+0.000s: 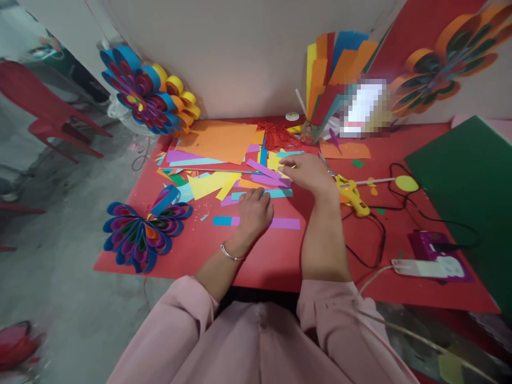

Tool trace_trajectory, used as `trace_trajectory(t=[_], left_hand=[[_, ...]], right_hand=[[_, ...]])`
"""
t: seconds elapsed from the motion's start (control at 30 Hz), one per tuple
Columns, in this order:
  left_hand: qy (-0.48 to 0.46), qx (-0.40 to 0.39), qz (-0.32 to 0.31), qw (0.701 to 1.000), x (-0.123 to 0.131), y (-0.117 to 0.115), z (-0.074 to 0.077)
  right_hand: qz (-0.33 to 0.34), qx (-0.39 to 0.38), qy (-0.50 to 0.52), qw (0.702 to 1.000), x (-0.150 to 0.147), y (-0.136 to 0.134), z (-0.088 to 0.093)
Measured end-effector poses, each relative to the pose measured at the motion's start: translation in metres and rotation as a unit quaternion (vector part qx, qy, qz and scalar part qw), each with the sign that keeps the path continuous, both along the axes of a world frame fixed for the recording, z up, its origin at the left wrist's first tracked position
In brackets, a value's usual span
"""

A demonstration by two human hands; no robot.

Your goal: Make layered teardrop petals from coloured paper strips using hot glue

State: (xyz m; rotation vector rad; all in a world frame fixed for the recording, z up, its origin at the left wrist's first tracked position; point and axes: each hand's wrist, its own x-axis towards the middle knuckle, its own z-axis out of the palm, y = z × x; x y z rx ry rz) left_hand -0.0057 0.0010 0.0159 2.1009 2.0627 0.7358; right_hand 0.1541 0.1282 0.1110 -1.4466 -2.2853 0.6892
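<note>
One purple strip (286, 224), flat on table (208, 256) under left hand (256, 212); can't tell if gripped. Right hand (307, 172), fingers parted over scraps (229, 186). Probably light, bendy, crease-prone: pinch its uncovered right end.

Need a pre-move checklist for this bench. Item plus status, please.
1. Left hand clear of the yellow glue gun: ok, well apart.
2. Right forearm clear of the glue gun: not ok, lies close beside it.
3. Right hand gripping paper: cannot tell, thumb and fingers over the paper pile.
4. Purple strip with blue end fully visible: not ok, left hand covers its middle.
5. Black cable coiled neatly: not ok, loops loosely across the red table.
6. Glue gun temperature: cannot tell.
</note>
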Motion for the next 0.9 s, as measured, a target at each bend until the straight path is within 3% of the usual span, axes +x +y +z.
trace_trajectory(t=[0.23,0.43,0.67,0.9], left_hand=[[0.004,-0.026,-0.014,1.000,-0.004,0.002,0.001],[0.034,-0.047,0.010,0.998,-0.009,-0.001,0.009],[0.074,-0.102,0.051,0.991,-0.031,0.000,0.024],[0.048,-0.117,0.059,0.990,-0.037,0.004,0.022]], right_hand=[[-0.049,0.068,0.069,0.994,0.046,-0.018,0.039],[-0.116,0.114,0.115,0.980,0.071,-0.045,0.060],[-0.128,0.150,0.103,0.975,0.077,-0.056,0.068],[-0.141,0.164,0.104,0.971,0.079,-0.066,0.071]])
